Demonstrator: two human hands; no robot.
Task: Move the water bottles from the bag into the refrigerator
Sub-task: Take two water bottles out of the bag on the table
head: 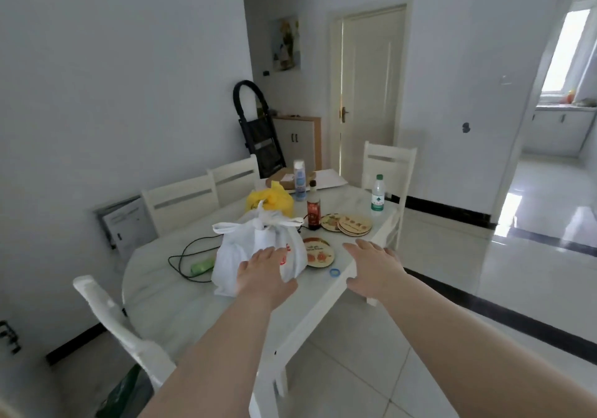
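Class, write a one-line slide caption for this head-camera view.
Open left hand reaches for the tied white plastic bag on the white table; open right hand hovers at the table's edge.

Contents of knotted white bag (258,249) hidden

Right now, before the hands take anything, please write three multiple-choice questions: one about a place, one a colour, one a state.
1. Where is the yellow bag? A) behind the white bag B) on a chair C) on the floor
2. Which colour is the cap of the clear water bottle? A) red B) green C) black
3. How is the white bag's top? A) wide open B) tied shut C) cut off
Answers: 1 A, it sits on the table beyond the white bag; 2 B, its cap is green; 3 B, the handles are knotted.
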